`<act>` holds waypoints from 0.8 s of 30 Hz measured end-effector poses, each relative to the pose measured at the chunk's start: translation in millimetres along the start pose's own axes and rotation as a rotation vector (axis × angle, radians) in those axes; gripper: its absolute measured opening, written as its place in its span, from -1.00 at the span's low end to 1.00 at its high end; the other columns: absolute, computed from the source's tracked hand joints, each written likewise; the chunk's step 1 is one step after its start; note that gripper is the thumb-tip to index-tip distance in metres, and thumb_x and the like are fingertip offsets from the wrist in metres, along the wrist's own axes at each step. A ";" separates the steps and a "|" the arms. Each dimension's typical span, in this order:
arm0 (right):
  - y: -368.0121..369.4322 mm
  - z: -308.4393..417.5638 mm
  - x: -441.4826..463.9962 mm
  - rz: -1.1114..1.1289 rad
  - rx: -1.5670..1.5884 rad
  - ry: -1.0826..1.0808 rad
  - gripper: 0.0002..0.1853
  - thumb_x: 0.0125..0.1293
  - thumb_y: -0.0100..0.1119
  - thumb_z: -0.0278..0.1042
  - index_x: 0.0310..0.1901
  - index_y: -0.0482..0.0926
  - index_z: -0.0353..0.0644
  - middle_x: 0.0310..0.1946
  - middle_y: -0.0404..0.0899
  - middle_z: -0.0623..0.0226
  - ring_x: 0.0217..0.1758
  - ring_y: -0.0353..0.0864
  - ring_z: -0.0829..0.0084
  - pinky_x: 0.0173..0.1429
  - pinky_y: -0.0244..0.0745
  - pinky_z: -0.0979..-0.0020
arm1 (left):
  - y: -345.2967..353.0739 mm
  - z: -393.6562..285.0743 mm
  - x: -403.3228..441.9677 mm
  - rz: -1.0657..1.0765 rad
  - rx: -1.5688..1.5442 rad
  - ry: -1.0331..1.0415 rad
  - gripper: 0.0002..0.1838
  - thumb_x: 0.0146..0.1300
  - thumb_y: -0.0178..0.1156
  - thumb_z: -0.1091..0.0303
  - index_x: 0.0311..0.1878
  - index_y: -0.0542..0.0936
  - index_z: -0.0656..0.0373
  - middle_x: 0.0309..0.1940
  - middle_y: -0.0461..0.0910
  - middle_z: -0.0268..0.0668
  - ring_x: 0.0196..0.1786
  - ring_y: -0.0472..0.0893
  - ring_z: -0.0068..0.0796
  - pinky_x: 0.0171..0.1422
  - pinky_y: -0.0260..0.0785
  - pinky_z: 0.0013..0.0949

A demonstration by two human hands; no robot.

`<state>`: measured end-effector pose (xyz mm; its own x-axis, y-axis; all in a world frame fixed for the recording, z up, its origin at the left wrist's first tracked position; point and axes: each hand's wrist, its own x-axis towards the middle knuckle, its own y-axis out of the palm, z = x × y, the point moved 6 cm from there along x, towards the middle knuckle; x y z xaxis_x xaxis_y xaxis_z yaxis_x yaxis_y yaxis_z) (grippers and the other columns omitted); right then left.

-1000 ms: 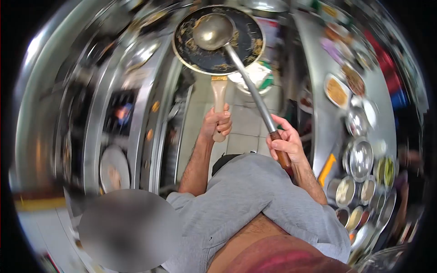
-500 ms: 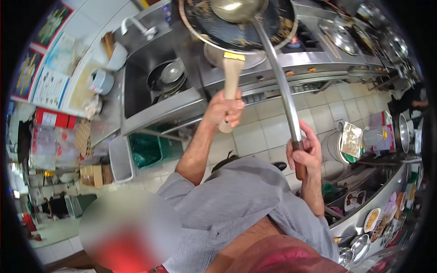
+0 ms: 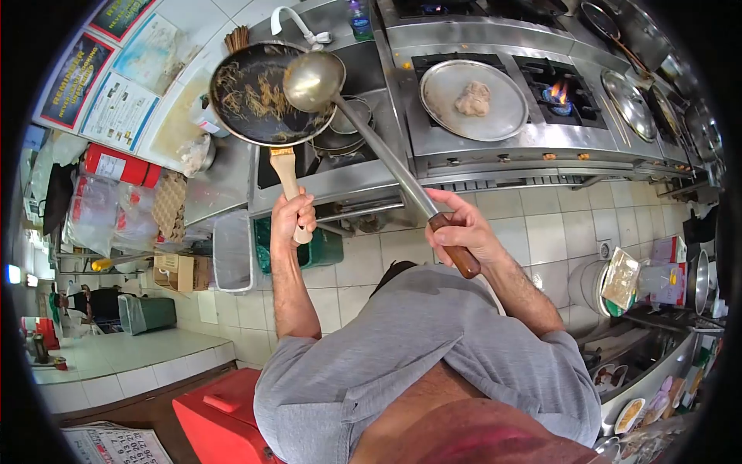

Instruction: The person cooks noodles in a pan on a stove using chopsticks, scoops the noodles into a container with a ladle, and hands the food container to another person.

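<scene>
My left hand (image 3: 292, 220) is closed around the pale wooden handle of a dark wok (image 3: 255, 116). Brown food residue clings to the wok's inner surface. The wok is held up over the left end of the sink counter and hides part of the sink. In my right hand (image 3: 464, 230) is a long metal ladle (image 3: 315, 81), gripped by its brown wooden end. The ladle's bowl overlaps the wok's right side in view; whether it touches the wok I cannot tell.
A round metal tray (image 3: 437, 112) with a pale lump (image 3: 473, 100) on it rests on the stove. Beside it a burner flame (image 3: 558, 94) is lit. Below the sink stand a grey bin (image 3: 234, 251) and a green bin (image 3: 328, 249). A red fire extinguisher (image 3: 122, 164) lies at left.
I have turned left, carrying the wok and ladle from above the stove to the sink side. The tray with the lump and the flame now show fully. Both hands keep their hold.
</scene>
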<state>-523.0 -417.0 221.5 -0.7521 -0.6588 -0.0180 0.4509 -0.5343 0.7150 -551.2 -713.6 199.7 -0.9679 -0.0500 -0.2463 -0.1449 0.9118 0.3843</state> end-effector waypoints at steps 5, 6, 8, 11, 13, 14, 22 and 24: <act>-21.1 -34.4 59.0 -0.278 -0.163 0.097 -0.34 0.05 0.15 -0.60 0.24 0.17 -0.27 -0.52 0.45 0.25 -0.72 0.42 0.50 -0.71 0.26 0.47 | -90.0 0.2 98.8 -0.207 0.476 -0.133 -0.90 0.06 0.09 0.52 -0.49 0.38 0.21 -0.74 0.28 -0.40 -0.77 0.27 -0.60 -0.72 0.17 -0.44; -21.8 -38.7 72.4 -0.292 -0.158 0.088 -0.34 0.05 0.15 -0.60 0.24 0.17 -0.27 -0.52 0.45 0.25 -0.72 0.42 0.50 -0.71 0.26 0.47 | -109.5 5.4 124.0 -0.221 0.618 -0.197 -0.87 0.05 0.09 0.52 -0.57 0.39 0.22 -0.76 0.30 -0.37 -0.77 0.29 -0.56 -0.71 0.18 -0.40; -24.6 -45.9 102.0 -0.355 -0.219 0.166 -0.36 0.05 0.11 -0.62 0.22 0.16 -0.33 -0.53 0.43 0.25 -0.77 0.38 0.51 -0.79 0.16 0.44 | -132.1 11.4 174.4 -0.279 0.712 -0.247 -0.83 0.02 0.08 0.53 -0.65 0.40 0.28 -0.80 0.32 -0.30 -0.78 0.32 -0.44 -0.69 0.20 -0.32; -38.6 -61.3 153.2 -0.508 -0.374 0.179 -0.41 0.02 0.11 -0.60 0.16 0.22 -0.41 -0.60 0.43 0.28 -0.78 0.34 0.51 -0.76 0.14 0.43 | -154.4 32.8 242.6 -0.216 0.791 -0.337 -0.83 0.06 0.02 0.52 -0.62 0.41 0.29 -0.78 0.32 -0.28 -0.76 0.33 -0.42 -0.70 0.20 -0.31; -55.2 -68.4 182.6 -0.579 -0.460 0.157 -0.41 0.01 0.12 -0.58 0.15 0.22 -0.43 -0.61 0.43 0.28 -0.77 0.34 0.52 -0.72 0.19 0.43 | -174.7 67.4 279.1 -0.155 0.648 -0.476 -0.87 0.09 -0.01 0.51 -0.55 0.42 0.28 -0.76 0.31 -0.30 -0.74 0.32 -0.42 -0.69 0.20 -0.33; -57.4 -71.0 194.1 -0.563 -0.423 0.184 -0.37 0.00 0.13 -0.56 0.17 0.20 -0.44 -0.60 0.43 0.28 -0.72 0.37 0.52 -0.66 0.24 0.43 | -183.5 85.4 292.8 -0.121 0.499 -0.564 -0.89 0.10 -0.01 0.50 -0.51 0.43 0.28 -0.74 0.30 -0.32 -0.74 0.31 -0.43 -0.69 0.20 -0.34; -72.4 -95.8 260.0 -0.544 -0.006 0.203 -0.27 0.05 0.15 -0.49 0.24 0.03 -0.46 -0.55 0.48 0.25 -0.62 0.44 0.52 -0.57 0.36 0.44 | -168.6 126.3 271.8 0.072 -0.326 -0.843 -0.74 0.16 0.03 0.48 -0.58 0.23 0.00 -0.74 0.19 -0.51 -0.75 0.21 -0.63 -0.65 0.16 -0.48; -73.0 -99.5 273.4 -0.514 -0.024 0.201 -0.26 0.07 0.15 -0.49 0.25 0.00 -0.46 -0.54 0.49 0.24 -0.60 0.46 0.51 -0.58 0.36 0.44 | -171.0 120.9 272.9 0.098 -0.306 -0.875 -0.74 0.16 0.04 0.48 -0.58 0.24 0.00 -0.74 0.19 -0.51 -0.74 0.22 -0.63 -0.64 0.16 -0.48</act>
<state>-713.7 -610.9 94.8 -0.7725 -0.3972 -0.4954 0.0630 -0.8243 0.5627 -765.6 -833.9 -40.9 -0.4975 0.4603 -0.7353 -0.2389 0.7421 0.6263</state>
